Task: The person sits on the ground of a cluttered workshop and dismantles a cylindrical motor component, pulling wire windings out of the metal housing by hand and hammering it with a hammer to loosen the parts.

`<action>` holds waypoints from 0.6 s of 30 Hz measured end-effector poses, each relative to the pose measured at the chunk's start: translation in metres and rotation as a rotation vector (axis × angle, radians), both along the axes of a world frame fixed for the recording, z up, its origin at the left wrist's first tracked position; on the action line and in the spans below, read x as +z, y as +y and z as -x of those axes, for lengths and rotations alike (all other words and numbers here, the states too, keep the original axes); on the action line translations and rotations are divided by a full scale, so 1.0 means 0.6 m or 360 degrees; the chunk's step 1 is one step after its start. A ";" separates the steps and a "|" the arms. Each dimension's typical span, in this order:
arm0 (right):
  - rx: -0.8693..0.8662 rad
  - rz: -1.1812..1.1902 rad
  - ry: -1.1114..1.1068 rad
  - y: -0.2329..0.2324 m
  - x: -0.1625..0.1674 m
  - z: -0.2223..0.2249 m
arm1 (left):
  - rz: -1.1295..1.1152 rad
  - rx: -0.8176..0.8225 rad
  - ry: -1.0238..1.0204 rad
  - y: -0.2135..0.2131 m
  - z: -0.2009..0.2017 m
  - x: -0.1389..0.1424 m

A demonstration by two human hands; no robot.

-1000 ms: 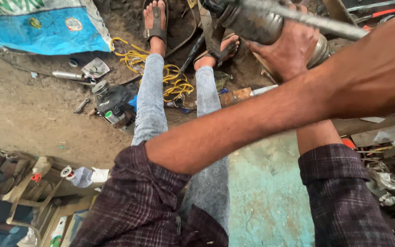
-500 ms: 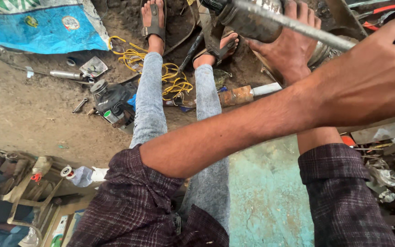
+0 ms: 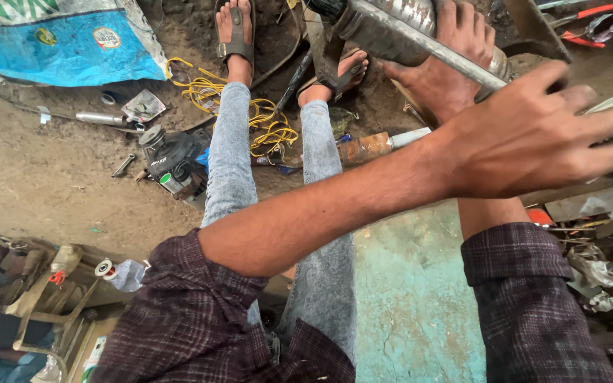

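Observation:
My left arm crosses the view from lower left to right. My left hand (image 3: 548, 135) is closed around the lower end of a long grey metal rod (image 3: 420, 39) that slants up to the top centre. Behind that arm, my right hand (image 3: 455, 64) lies spread on a shiny metal cylinder (image 3: 399, 21) at the top, its fingers wrapped over the cylinder and the rod. Both sleeves are dark plaid. My legs in grey jeans (image 3: 232, 156) reach down to sandalled feet on the dirt floor.
A yellow cord (image 3: 267, 128) lies coiled between my legs. Left of it are a black power tool (image 3: 172, 163), a small wrench (image 3: 123, 166) and a blue tarp (image 3: 72, 50). A teal bench top (image 3: 413, 305) is under my arms. Red-handled pliers (image 3: 597, 14) lie top right.
My left hand has come down and to the left along with the rod's lower end, showing more of the hand. My right hand stays on the cylinder.

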State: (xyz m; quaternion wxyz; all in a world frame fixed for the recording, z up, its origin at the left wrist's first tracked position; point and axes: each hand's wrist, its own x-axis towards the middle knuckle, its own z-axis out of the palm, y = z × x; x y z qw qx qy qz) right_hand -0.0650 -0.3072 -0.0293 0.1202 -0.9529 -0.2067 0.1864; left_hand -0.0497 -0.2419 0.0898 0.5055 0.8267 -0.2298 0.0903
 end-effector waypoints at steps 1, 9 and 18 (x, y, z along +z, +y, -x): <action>0.0004 0.0003 0.0012 -0.001 0.001 -0.001 | -0.0046 -0.0031 0.0018 0.007 0.004 -0.001; 0.0011 0.0149 0.0102 0.008 0.027 -0.014 | -0.0183 0.0130 0.0142 -0.016 -0.022 -0.028; -0.0587 -0.0661 0.0003 0.011 0.060 -0.017 | -0.0142 0.0244 0.0101 -0.072 -0.046 -0.070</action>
